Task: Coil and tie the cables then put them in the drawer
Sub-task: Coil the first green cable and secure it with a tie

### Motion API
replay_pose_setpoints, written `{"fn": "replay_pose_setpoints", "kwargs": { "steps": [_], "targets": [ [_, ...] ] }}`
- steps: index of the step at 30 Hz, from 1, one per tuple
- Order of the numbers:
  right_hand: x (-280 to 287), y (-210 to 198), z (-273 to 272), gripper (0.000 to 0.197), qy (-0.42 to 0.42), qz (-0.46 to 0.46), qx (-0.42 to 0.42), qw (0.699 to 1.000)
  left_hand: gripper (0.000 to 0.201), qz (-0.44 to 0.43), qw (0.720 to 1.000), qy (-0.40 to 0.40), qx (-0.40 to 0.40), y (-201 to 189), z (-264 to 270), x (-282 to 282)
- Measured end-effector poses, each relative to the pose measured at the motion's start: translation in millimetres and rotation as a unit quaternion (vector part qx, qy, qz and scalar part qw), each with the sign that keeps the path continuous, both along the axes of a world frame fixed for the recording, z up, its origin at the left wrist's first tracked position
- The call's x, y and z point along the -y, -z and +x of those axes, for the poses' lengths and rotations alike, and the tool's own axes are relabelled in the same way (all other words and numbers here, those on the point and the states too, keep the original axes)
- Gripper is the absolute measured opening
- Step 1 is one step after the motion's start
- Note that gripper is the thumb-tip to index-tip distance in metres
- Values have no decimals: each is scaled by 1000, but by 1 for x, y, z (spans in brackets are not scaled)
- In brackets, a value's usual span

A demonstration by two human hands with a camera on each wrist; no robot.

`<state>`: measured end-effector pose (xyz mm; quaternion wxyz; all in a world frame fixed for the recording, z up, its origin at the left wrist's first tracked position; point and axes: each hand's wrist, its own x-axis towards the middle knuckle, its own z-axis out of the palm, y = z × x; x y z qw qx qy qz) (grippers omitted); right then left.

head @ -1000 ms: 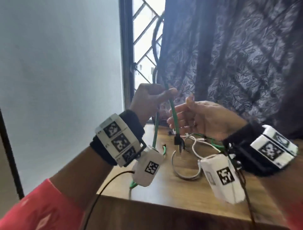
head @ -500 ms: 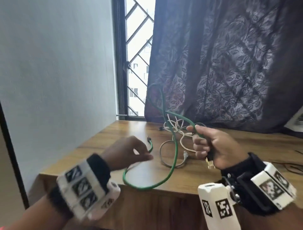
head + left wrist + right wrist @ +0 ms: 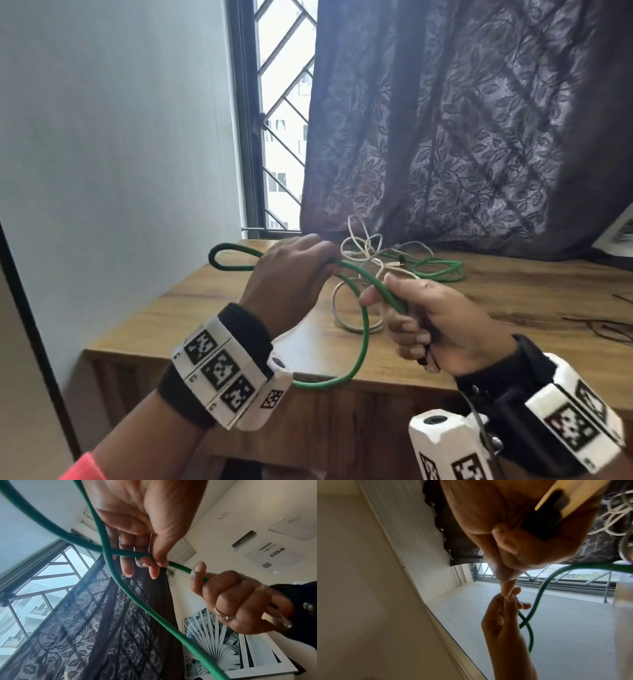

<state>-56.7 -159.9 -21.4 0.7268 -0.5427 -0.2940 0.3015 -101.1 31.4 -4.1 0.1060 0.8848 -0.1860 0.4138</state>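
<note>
Above the wooden table (image 3: 191, 322), both hands hold one green cable (image 3: 365, 329). My left hand (image 3: 317, 262) pinches it between thumb and fingers, seen closely in the left wrist view (image 3: 147, 561). Just to its right, my right hand (image 3: 394, 308) grips the same cable in a fist, and the plug end (image 3: 430, 363) sticks out below the palm. A long loop hangs down past the table's front edge; a smaller loop (image 3: 219, 257) juts out left of my left hand. In the right wrist view the black plug (image 3: 544, 519) lies against the palm.
Tangled white cables (image 3: 363, 246) and another green cable (image 3: 442, 270) lie at the back of the table by the dark curtain (image 3: 462, 137). A pale cable loop (image 3: 342, 318) lies under my hands. Thin dark wires (image 3: 603, 325) run along the right. A wall stands close on the left.
My left hand has risen from low on the left and now pinches the green cable right beside my right hand, forming a loop. My right hand has stayed about where it was.
</note>
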Motion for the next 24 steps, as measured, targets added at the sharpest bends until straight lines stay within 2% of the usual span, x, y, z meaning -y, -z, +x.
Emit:
{"fn": "replay_pose_setpoints", "kwargs": {
  "steps": [3, 6, 8, 12, 15, 17, 19, 20, 21, 24],
  "targets": [
    [1, 8, 5, 26, -120, 2, -45, 992, 30, 10, 1000, -24, 15, 5, -3, 5],
    [0, 10, 11, 22, -213, 133, -134, 959, 25, -20, 999, -39, 13, 13, -1, 4],
    [-6, 6, 8, 26, -205, 231, -173, 935, 17, -36, 996, -77, -6, 15, -1, 7],
    [-16, -4, 0, 30, -141, 360, -223, 895, 11, -31, 978, -192, -76, 16, -6, 17],
    [-17, -14, -4, 27, -103, 444, -186, 870, 12, -9, 956, -280, -89, 11, -13, 19],
    [-20, -20, -5, 34, -37, 472, -144, 869, 12, 24, 951, -293, -93, 10, -19, 25],
    [-25, -21, -6, 35, 55, 480, -61, 874, 4, 68, 955, -270, -104, 12, -25, 37],
    [-28, -22, -8, 31, 88, 479, -11, 874, 14, 89, 961, -240, -105, 13, -27, 43],
    [-32, -22, -9, 26, 114, 474, 28, 872, 21, 110, 967, -210, -89, 18, -27, 46],
    [-35, -14, -10, 15, 166, 438, 94, 879, 15, 127, 972, -195, -43, 29, -31, 51]
  ]
}}
